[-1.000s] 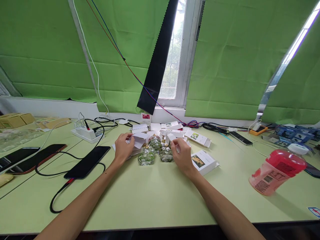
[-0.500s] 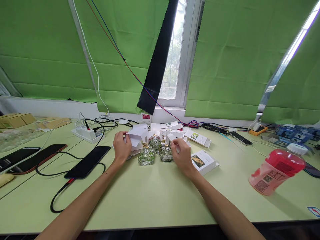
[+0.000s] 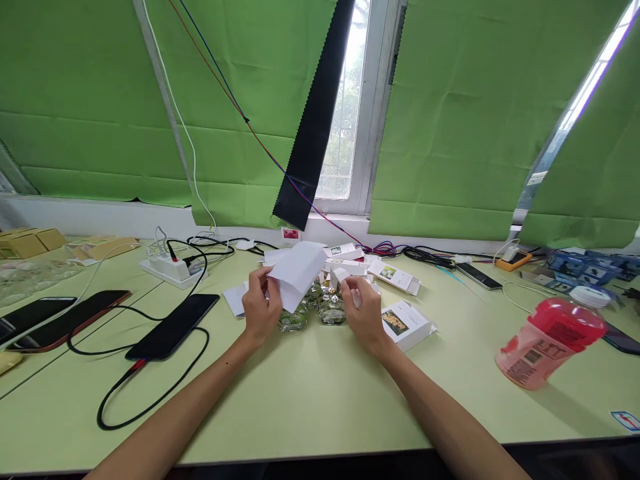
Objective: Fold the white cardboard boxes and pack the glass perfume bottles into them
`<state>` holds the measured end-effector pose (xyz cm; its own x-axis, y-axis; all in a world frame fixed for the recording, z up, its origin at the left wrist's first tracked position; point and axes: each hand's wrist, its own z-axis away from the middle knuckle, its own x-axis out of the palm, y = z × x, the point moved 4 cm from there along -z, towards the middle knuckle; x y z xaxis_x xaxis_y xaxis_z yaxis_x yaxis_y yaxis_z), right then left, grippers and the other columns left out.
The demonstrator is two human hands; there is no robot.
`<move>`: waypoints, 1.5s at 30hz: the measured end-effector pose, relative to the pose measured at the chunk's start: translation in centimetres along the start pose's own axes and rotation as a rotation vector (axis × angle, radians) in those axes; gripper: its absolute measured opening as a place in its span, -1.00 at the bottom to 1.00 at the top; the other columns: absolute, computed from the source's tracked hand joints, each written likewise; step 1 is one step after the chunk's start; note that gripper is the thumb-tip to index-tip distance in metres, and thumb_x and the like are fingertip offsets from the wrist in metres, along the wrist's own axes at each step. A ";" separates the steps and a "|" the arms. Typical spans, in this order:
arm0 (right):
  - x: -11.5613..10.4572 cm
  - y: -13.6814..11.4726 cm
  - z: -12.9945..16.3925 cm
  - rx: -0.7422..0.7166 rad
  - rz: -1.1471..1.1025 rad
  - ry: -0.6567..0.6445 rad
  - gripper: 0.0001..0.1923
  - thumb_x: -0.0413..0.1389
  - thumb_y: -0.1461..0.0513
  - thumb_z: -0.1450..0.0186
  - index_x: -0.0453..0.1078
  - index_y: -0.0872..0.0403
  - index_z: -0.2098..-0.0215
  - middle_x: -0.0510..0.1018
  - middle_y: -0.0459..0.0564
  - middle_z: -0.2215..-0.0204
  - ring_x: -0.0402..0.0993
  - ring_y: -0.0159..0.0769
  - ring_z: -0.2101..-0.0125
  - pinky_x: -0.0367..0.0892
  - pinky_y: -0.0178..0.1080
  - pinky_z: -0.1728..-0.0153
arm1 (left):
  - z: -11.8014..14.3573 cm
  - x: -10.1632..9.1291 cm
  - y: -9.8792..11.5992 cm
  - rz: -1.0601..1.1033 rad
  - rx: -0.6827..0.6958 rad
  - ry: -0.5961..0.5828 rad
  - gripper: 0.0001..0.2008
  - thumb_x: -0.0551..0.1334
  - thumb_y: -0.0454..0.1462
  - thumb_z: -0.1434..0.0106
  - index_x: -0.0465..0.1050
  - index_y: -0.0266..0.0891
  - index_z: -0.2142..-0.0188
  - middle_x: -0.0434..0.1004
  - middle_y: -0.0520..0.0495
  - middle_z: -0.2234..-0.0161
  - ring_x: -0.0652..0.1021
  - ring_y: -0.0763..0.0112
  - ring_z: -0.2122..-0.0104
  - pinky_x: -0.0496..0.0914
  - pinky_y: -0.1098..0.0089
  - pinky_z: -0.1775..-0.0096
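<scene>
Holding white card in grip of left hand, tilted over bottles on desk. Touching or nearly touching small box with right hand; can't tell if grasping. Looks partway along, with bottles unboxed and cartons loose nearby. Can't judge remainder.

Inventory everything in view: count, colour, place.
Folded sheet: one, white, left hand
Glass bottles: three visible, clear, between hands
Cartons: several, white, near bottles
Drink bottle: one, red, right
Phones: five, dark, both sides
Power strip: one, white, left
Cables: several, mixed, back, left
Multimeter: one, orange, right
Packets: several, blue, right
Boxes: several, yellow, left
Blinds: several, green, back
Window: one, white-framed, back
Table: one, green, foreground
Left hand: one, holding sheet
Right hand: one, beside bottles
</scene>
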<state>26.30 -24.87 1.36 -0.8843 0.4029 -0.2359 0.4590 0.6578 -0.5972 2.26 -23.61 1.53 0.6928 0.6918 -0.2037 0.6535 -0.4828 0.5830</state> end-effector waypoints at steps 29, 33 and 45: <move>0.3 -1.1 0.5 0.007 -0.101 -0.107 -0.43 0.00 0.09 -0.49 0.14 0.06 -0.41 0.63 0.11 0.04 0.58 -0.22 0.23 0.53 -0.16 0.18 | 2.8 1.7 2.9 0.061 0.266 -0.314 -0.62 0.16 -0.25 -0.34 0.48 -0.15 -0.13 0.66 -0.18 -0.04 0.67 0.15 0.04 0.60 0.18 0.04; 0.3 -1.0 0.7 -0.002 -0.111 -0.103 -0.41 0.00 0.08 -0.49 0.11 0.07 -0.43 0.62 0.13 0.00 0.57 -0.22 0.20 0.54 -0.16 0.18 | 3.0 1.5 3.6 0.061 0.500 -0.258 -0.53 0.18 -0.39 -0.35 0.40 -0.12 -0.23 0.64 -0.16 -0.07 0.65 0.16 -0.05 0.61 0.20 0.02; 0.5 -0.7 0.8 -0.065 -0.081 -0.076 -0.35 0.07 0.09 -0.49 0.04 0.00 -0.48 0.46 0.21 -0.25 0.55 -0.06 -0.10 0.57 -0.01 -0.01 | 3.6 1.6 4.2 0.036 0.586 -0.402 -0.27 0.29 -0.32 -0.32 0.10 -0.07 -0.42 0.42 -0.31 -0.23 0.49 -0.06 -0.25 0.52 -0.02 -0.16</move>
<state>25.49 -25.65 1.04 -0.9216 0.2989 -0.2477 0.3880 0.7273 -0.5661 7.26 -26.44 0.86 0.7022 0.4727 -0.5324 0.6064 -0.7890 0.0993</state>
